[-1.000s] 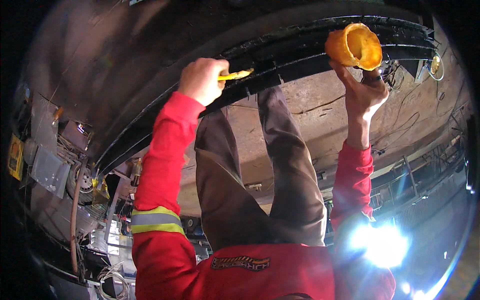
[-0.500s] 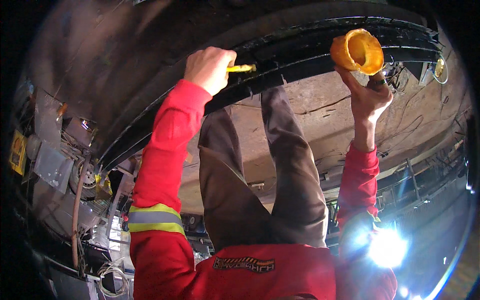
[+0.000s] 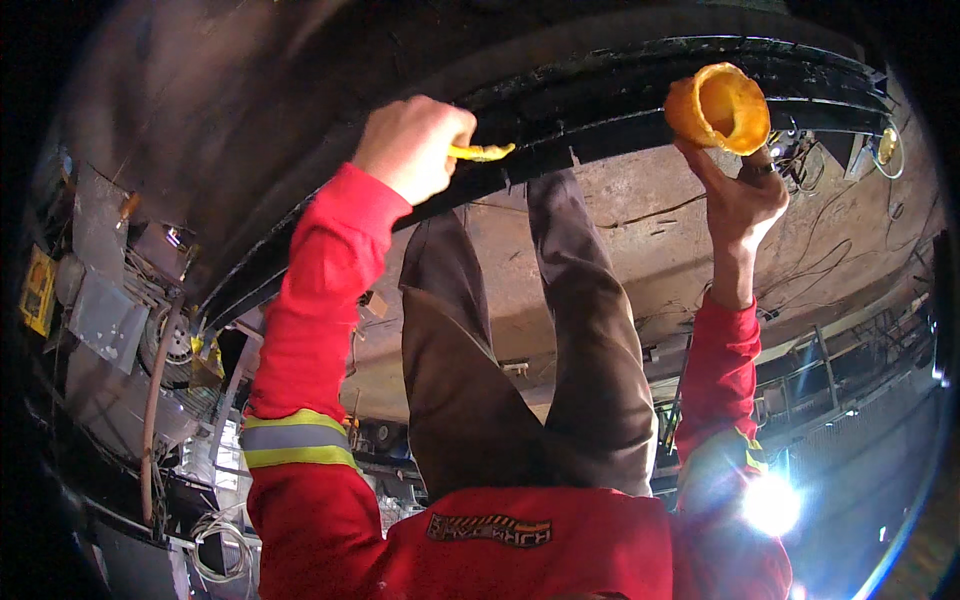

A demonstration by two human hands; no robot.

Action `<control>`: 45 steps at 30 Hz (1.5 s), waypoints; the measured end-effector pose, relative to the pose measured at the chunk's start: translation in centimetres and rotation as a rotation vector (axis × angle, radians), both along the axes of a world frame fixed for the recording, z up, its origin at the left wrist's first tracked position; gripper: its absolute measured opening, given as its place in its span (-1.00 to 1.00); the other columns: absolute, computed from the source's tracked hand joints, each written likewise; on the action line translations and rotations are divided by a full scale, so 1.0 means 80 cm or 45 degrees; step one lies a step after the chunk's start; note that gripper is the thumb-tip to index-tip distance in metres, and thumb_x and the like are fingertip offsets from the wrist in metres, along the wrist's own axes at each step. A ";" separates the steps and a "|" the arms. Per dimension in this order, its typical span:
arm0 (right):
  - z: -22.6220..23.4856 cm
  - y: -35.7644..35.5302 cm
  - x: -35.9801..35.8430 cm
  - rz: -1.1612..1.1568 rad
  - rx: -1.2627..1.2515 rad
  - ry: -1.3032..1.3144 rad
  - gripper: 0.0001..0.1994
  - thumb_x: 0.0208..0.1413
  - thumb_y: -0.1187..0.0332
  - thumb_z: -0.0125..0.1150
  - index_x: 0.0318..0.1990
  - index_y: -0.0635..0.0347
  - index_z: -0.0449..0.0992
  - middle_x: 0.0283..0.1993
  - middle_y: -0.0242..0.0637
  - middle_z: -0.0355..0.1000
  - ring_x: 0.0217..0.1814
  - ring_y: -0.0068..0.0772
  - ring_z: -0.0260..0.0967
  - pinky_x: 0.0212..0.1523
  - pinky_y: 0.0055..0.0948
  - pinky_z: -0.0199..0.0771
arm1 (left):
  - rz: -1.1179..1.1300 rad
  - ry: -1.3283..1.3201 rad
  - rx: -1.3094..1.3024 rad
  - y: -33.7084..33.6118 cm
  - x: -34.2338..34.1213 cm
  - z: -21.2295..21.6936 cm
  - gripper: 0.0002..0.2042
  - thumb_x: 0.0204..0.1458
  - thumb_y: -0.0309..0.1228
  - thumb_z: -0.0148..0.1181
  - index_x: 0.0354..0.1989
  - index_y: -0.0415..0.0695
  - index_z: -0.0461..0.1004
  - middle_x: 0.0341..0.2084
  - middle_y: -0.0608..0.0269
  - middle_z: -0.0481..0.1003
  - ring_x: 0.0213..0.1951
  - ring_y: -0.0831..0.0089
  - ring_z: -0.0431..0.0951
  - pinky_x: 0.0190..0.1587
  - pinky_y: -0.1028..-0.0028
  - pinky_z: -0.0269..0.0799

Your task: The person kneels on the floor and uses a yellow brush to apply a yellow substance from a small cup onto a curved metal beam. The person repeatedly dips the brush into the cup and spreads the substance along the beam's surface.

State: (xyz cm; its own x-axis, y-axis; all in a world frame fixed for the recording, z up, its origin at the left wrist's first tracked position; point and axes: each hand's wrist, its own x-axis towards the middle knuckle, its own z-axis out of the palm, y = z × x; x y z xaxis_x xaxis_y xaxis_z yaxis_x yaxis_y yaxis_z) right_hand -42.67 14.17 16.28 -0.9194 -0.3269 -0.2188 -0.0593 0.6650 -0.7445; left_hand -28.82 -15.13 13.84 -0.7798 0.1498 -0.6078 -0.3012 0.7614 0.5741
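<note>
- Left hand [image 3: 415, 145]: fist clamped round a yellow tool [image 3: 483, 152], tip against the black rail [image 3: 620, 95], likely for working its edge.
- Right hand [image 3: 740, 195]: fingers wrapped on an orange cup [image 3: 718, 107], held up just beside the rail, open mouth facing the camera.

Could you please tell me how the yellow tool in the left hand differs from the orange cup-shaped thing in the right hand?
The yellow tool is thin and flat, while the orange cup is wide, round and hollow. The left hand closes in a fist round the tool, so only its tip shows; the right hand holds the cup from below, leaving it in full view. The tool is pale yellow, the cup deeper orange. Both are held up near the dark curved rail.
</note>
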 end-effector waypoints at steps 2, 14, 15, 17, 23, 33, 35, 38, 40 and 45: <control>0.005 -0.001 0.001 0.006 0.080 -0.008 -0.59 -0.26 0.45 0.53 -0.17 0.32 0.57 -0.22 -0.34 0.57 -0.18 -0.57 0.50 -0.08 -0.57 0.44 | 0.066 -0.005 -0.034 -0.007 -0.001 -0.003 -0.87 -0.27 -0.53 0.28 -0.49 -0.11 0.49 -0.53 0.10 0.52 -0.40 0.09 0.55 -0.36 0.18 0.43; -0.002 -0.012 0.008 0.027 0.048 -0.049 -0.56 -0.27 0.43 0.54 -0.15 0.33 0.56 -0.23 -0.31 0.57 -0.19 -0.55 0.50 -0.10 -0.57 0.47 | 0.025 -0.083 -0.019 -0.015 -0.006 -0.034 -0.88 -0.24 -0.54 0.29 -0.47 -0.11 0.51 -0.49 0.14 0.55 -0.33 0.13 0.57 -0.26 0.23 0.44; 0.001 -0.012 0.007 0.023 0.028 -0.075 -0.56 -0.27 0.42 0.55 -0.15 0.33 0.56 -0.23 -0.30 0.57 -0.19 -0.54 0.51 -0.10 -0.57 0.47 | 0.044 -0.105 -0.030 -0.013 -0.007 -0.037 -0.87 -0.24 -0.54 0.29 -0.46 -0.12 0.51 -0.49 0.13 0.55 -0.33 0.12 0.56 -0.26 0.22 0.44; 0.003 -0.019 0.008 0.085 0.074 -0.031 -0.56 -0.27 0.42 0.55 -0.15 0.33 0.56 -0.23 -0.30 0.57 -0.19 -0.53 0.51 -0.10 -0.57 0.48 | 0.082 -0.148 -0.050 -0.011 -0.010 -0.044 -0.87 -0.24 -0.54 0.30 -0.46 -0.13 0.51 -0.47 0.12 0.56 -0.31 0.11 0.56 -0.25 0.21 0.44; 0.006 -0.021 0.010 0.086 0.059 -0.065 -0.55 -0.28 0.44 0.54 -0.15 0.35 0.55 -0.23 -0.29 0.56 -0.18 -0.53 0.51 -0.10 -0.55 0.48 | 0.227 -0.206 0.370 -0.019 0.006 -0.088 -0.85 -0.22 -0.57 0.33 -0.44 -0.22 0.50 -0.52 0.15 0.54 -0.42 0.31 0.56 -0.30 0.39 0.42; 0.008 -0.025 0.021 0.049 0.035 -0.102 -0.58 -0.25 0.46 0.53 -0.15 0.34 0.56 -0.21 -0.28 0.56 -0.16 -0.52 0.49 -0.08 -0.54 0.47 | 0.680 -0.331 0.877 -0.091 0.083 -0.070 -0.80 -0.14 -0.46 0.37 -0.36 -0.26 0.52 -0.45 0.27 0.54 -0.35 0.58 0.48 -0.21 0.54 0.37; 0.009 -0.031 0.024 0.040 0.044 -0.087 -0.58 -0.26 0.47 0.53 -0.15 0.33 0.56 -0.22 -0.29 0.56 -0.16 -0.53 0.49 -0.07 -0.54 0.46 | 0.834 -0.289 0.814 -0.108 0.112 -0.053 -0.81 -0.14 -0.49 0.37 -0.36 -0.26 0.52 -0.45 0.27 0.54 -0.34 0.58 0.48 -0.19 0.55 0.37; 0.014 -0.042 0.026 0.105 0.120 -0.045 -0.58 -0.27 0.49 0.53 -0.15 0.32 0.56 -0.22 -0.30 0.57 -0.17 -0.55 0.49 -0.06 -0.55 0.44 | 0.924 -0.252 0.635 -0.116 0.146 -0.039 -0.83 -0.15 -0.53 0.36 -0.37 -0.24 0.52 -0.45 0.26 0.54 -0.33 0.57 0.49 -0.19 0.54 0.39; 0.010 -0.045 0.028 0.148 0.104 -0.043 -0.58 -0.28 0.49 0.53 -0.16 0.33 0.56 -0.22 -0.30 0.57 -0.19 -0.58 0.49 -0.09 -0.57 0.44 | 0.834 -0.234 0.470 -0.109 0.153 -0.037 -0.83 -0.16 -0.54 0.37 -0.37 -0.23 0.52 -0.45 0.26 0.54 -0.33 0.57 0.50 -0.19 0.53 0.40; 0.001 -0.065 0.037 0.193 0.075 0.007 -0.57 -0.28 0.44 0.55 -0.18 0.37 0.56 -0.27 -0.31 0.58 -0.30 -0.66 0.48 -0.28 -0.67 0.43 | 0.420 -0.110 0.074 -0.053 0.108 -0.048 -0.80 -0.21 -0.51 0.35 -0.35 -0.15 0.51 -0.40 0.06 0.56 -0.28 0.11 0.57 -0.21 0.27 0.46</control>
State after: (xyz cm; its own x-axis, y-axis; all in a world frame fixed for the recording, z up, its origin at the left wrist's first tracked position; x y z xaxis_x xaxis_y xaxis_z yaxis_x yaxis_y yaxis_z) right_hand -39.68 8.99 16.35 -0.8615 -0.4491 -0.2370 -0.1662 0.6904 -0.7041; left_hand -20.16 -19.34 10.04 -0.7380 -0.0655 -0.6717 -0.5750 0.5820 0.5750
